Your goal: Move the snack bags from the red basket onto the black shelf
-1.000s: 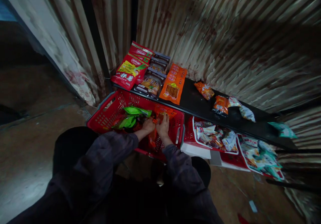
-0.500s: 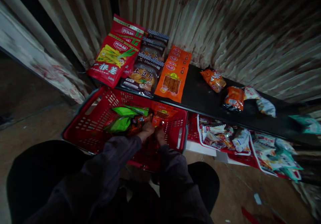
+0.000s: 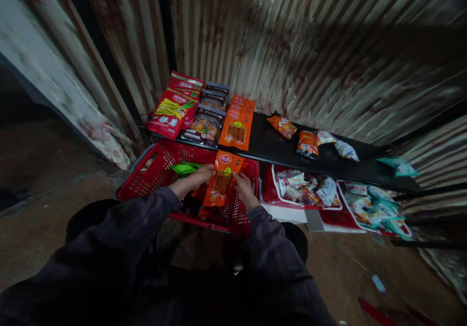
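Observation:
Between my two hands an orange snack packet (image 3: pixel 221 182) is held up over the red plastic basket (image 3: pixel 146 176). My left hand (image 3: pixel 201 176) pinches its left edge, and my right hand (image 3: pixel 245 189) grips the right edge. Below and to the left, a green packet (image 3: pixel 184 168) lies inside the basket; other contents are dark and partly hidden by my hands. Just beyond the basket, a black shelf (image 3: pixel 260 146) bears a matching stack of orange packets (image 3: pixel 236 124), dark potato-chip packets (image 3: pixel 206 124) and red snack bags (image 3: pixel 171 112).
Farther right on the shelf lie small orange bags (image 3: pixel 307 143), white packets (image 3: pixel 346 150) and a teal packet (image 3: pixel 398 167). Under it stand a red basket of wrapped snacks (image 3: pixel 268 192) and another with teal and white packets (image 3: pixel 379 209). A striped curtain (image 3: pixel 292 48) hangs behind.
My hands have come up out of the basket's inside with the orange packet, which now shows its front. The view has shifted, so the shelf appears lower and farther off.

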Tool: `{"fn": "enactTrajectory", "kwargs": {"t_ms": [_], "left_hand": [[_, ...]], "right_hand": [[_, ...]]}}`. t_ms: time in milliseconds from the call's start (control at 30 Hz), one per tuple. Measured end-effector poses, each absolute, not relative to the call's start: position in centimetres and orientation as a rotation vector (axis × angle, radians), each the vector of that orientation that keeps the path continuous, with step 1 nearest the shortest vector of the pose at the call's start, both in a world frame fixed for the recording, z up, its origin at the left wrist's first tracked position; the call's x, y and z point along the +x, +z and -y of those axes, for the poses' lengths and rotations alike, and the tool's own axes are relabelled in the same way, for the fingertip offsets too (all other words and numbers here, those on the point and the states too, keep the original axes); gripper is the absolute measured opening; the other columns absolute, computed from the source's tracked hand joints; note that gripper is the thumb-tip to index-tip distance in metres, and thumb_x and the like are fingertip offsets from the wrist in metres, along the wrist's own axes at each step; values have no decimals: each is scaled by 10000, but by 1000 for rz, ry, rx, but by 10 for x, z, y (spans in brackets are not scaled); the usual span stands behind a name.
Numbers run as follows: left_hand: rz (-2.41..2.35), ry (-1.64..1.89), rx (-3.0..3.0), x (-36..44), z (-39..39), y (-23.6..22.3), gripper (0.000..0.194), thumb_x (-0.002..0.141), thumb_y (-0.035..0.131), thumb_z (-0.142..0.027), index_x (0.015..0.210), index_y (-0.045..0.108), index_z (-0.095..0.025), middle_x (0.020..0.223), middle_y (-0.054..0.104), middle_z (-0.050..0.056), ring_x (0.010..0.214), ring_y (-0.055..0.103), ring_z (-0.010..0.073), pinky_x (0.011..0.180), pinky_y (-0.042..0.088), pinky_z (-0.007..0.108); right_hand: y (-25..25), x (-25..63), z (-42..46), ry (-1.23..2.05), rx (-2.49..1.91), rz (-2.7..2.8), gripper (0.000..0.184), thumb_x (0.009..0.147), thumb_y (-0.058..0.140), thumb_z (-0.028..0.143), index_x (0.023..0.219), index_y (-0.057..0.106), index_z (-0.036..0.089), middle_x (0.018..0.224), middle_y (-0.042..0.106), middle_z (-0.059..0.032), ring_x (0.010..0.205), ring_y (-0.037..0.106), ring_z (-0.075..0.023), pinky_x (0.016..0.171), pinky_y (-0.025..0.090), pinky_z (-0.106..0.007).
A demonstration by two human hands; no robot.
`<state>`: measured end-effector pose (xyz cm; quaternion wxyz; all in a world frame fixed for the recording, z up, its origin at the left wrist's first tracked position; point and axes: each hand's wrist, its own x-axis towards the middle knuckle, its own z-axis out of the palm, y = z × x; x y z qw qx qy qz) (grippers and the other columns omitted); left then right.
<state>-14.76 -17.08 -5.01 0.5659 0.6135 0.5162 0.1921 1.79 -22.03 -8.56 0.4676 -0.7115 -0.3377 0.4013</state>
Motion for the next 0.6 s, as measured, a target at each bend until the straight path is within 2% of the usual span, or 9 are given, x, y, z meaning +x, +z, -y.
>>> {"fn": "enactTrajectory", "kwargs": {"t_ms": [133,300,433,600], "left_hand": [[-1048,508,1301,-173,187,-4,105,723,606,-251,779,610,-162,629,573,-17,520,475,81,440,339,171],[-982,661,1203,-176,203,20,272,657,747,-356,787,623,-152,672,627,8,500,501,84,403,294,176],[-1078,814,1212,-167,205,21,300,664,762,-414,786,651,-164,623,621,-9,438,470,81,383,246,188],[-1087,918,1240,-160,198,25,286,669,726,-439,711,643,-168,564,552,-40,440,431,74,398,300,184]], "right_hand": [[-39,26,239,1211,-1386,730,321,723,737,391,948,662,175,884,761,-51,803,710,-177,654,531,-244],[-8,31,261,1220,-1210,681,322,540,855,370,747,686,190,718,739,-3,658,657,-155,581,480,-243],[0,33,266,1176,-1226,696,307,536,855,392,697,684,194,657,712,18,579,604,-128,554,441,-241],[6,41,258,1170,-1248,734,348,537,852,450,709,700,189,713,729,8,627,608,-129,576,412,-233]]}}
